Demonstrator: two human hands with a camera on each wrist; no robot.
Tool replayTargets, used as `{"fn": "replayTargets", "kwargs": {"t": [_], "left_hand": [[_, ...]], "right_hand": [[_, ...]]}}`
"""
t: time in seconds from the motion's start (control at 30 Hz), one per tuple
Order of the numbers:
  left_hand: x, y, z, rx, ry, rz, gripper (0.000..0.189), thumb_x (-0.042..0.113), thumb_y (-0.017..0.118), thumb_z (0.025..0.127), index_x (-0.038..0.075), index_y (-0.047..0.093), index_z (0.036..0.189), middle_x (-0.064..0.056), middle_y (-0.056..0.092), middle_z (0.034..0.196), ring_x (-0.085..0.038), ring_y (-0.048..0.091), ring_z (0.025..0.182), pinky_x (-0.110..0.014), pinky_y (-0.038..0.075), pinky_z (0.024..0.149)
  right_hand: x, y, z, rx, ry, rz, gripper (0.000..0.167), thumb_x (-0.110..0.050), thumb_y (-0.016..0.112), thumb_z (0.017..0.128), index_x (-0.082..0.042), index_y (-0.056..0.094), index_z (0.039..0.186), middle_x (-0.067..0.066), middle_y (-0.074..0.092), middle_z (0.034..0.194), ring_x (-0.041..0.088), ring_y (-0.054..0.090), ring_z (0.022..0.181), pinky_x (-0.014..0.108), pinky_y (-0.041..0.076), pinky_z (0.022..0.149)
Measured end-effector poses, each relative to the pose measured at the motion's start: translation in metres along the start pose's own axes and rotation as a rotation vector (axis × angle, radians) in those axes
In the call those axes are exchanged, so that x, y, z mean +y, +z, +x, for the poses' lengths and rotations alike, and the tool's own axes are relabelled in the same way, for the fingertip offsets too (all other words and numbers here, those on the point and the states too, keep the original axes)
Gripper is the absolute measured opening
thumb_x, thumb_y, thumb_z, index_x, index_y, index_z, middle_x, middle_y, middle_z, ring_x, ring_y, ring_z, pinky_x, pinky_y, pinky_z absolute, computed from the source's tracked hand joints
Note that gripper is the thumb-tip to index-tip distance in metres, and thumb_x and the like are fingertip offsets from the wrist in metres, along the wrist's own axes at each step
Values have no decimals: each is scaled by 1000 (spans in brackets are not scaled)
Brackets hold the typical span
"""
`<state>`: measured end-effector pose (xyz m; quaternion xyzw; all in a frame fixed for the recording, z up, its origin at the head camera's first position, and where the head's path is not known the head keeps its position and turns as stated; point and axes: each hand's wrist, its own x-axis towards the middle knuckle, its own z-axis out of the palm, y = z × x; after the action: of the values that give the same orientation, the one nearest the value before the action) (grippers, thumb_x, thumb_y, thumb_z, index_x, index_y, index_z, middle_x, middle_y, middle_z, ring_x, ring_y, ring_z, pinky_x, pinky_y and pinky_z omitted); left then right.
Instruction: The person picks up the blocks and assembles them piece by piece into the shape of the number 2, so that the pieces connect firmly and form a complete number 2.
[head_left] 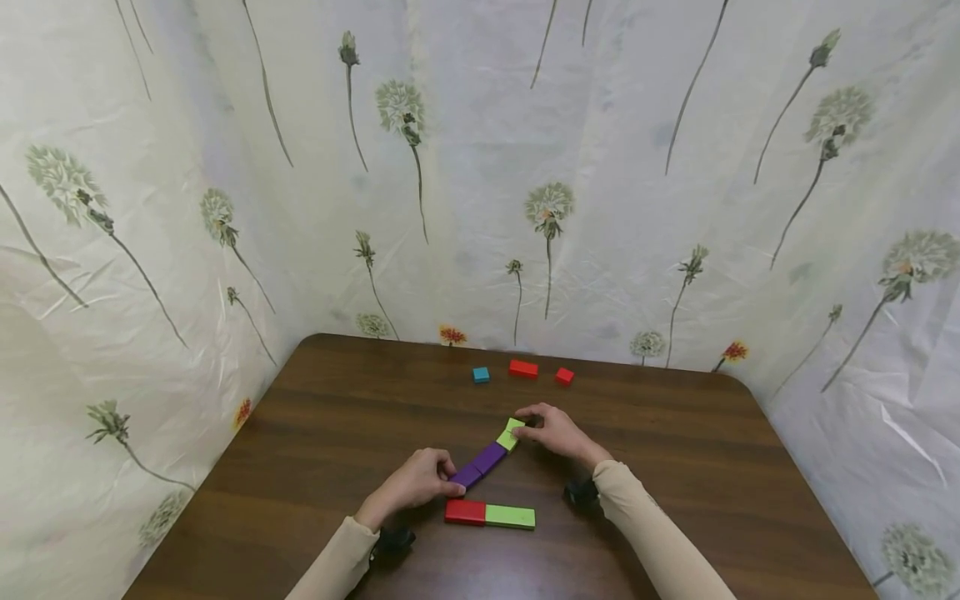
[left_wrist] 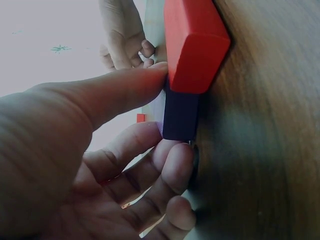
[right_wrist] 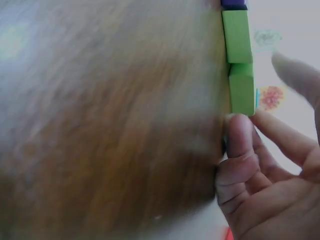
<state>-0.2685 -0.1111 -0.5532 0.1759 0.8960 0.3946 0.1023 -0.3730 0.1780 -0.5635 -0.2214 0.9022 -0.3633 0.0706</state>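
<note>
A slanting row of blocks runs across the table between the two hands: two purple blocks (head_left: 491,457) at the near left and two light green blocks (head_left: 506,440) at the far right. My left hand (head_left: 422,479) pinches the near purple block (left_wrist: 180,116) at its end, thumb on one side and index finger on the other. At the other end, my right hand (head_left: 555,431) has its fingertips against the last green block (right_wrist: 242,91). Its thumb (right_wrist: 295,75) is lifted off the block in the right wrist view.
Just nearer than the row lies a straight pair, a red block (head_left: 465,512) joined end to end with a long green block (head_left: 510,517). Near the back edge of the wooden table (head_left: 337,433) sit a blue block (head_left: 481,375), a red block (head_left: 523,368) and a smaller red block (head_left: 564,377).
</note>
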Motion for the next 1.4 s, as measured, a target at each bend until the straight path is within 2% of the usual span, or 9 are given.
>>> {"fn": "replayTargets", "kwargs": {"t": [0.13,0.3,0.57,0.97,1.2,1.33,1.4], "left_hand": [[0,0,1,3,0,2,27,27,81,78,7,66,87,3,61,74,-9,52,65,-24,43,59],[0,-1,1,1,-12,7,27,28,81,78,7,67,88,2,60,74,-10,52,67,-24,43,60],[0,0,1,1,1,1,26,27,81,78,7,66,87,3,60,73,-8,52,65,-23,43,58],[-3,2,2,-3,1,5,29,29,81,77,7,67,88,3,61,74,-9,52,66,-24,44,59],[-1,1,1,-1,1,-2,27,28,81,78,7,66,87,3,61,74,-9,53,66,-24,44,59],[0,0,0,0,-9,0,27,27,81,78,6,66,88,2,62,76,-10,53,67,-25,44,59],[1,0,0,-1,-14,2,27,28,80,78,6,67,88,2,62,77,-10,53,68,-25,44,60]], "right_hand": [[5,-2,2,34,11,17,31,-28,70,89,-13,68,116,5,66,108,12,56,76,28,47,67],[4,-4,4,36,13,18,27,-24,69,89,-12,69,114,4,67,105,12,57,77,27,47,68],[6,-4,4,12,-13,-1,19,-22,68,90,-15,71,108,2,69,107,13,58,89,28,47,76],[7,-5,4,-3,-49,-11,21,-23,65,92,-15,71,112,2,69,111,17,59,101,34,47,84],[7,-12,1,-16,0,69,30,-26,63,94,-11,67,120,8,67,114,15,64,78,31,51,70],[10,-21,2,-6,22,81,32,-29,61,95,-10,66,121,6,68,112,14,63,76,28,50,70],[10,-27,1,3,32,87,32,-28,61,95,-10,65,122,6,68,112,18,64,78,31,50,71]]}}
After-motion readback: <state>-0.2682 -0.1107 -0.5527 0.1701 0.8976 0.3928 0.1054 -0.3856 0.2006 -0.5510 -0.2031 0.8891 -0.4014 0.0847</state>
